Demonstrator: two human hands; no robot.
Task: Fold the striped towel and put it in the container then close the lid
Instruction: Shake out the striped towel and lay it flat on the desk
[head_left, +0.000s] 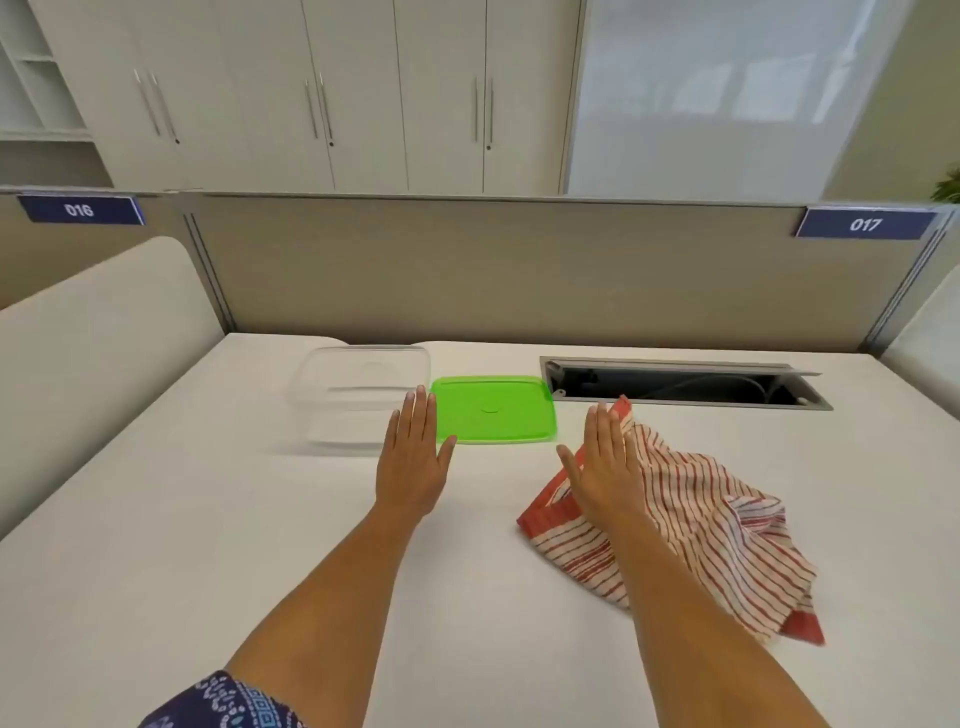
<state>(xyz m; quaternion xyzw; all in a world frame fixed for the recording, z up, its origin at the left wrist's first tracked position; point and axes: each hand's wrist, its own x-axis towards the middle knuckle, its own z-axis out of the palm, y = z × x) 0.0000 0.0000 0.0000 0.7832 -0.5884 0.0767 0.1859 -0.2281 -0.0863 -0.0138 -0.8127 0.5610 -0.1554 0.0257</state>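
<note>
On the white table (156, 545), I see both hands stretched forward, flat, fingers together, palms down, grasping nothing. The left hand (413, 462) sits near the middle, its fingertips overlapping the near right corner of the clear container (358, 400) and the near left corner of the green lid (493, 410) as seen from the head camera; I cannot tell whether it touches either. The right hand (605, 467) lies over the left part of the striped towel (701, 519), released, not gripping the cloth. The towel is red-and-white striped with solid red end bands, crumpled in a loose heap on the right side of the table, unfolded, well apart from the container. The container stands open and empty at far left-centre, with the lid lying flat on the table just beside it on its right. Behind the towel, a cable hatch (680, 384) in the table stands open, dark inside. Readable writing: a blue tag reading "016" (80, 210) on the partition (467, 270) at upper left, and a matching tag reading "017" (865, 224) at upper right. No brand is legible on the container or lid. A blue patterned sleeve (228, 701) shows at the bottom edge. White cabinets (363, 93) with bar handles stand beyond the partition.
</note>
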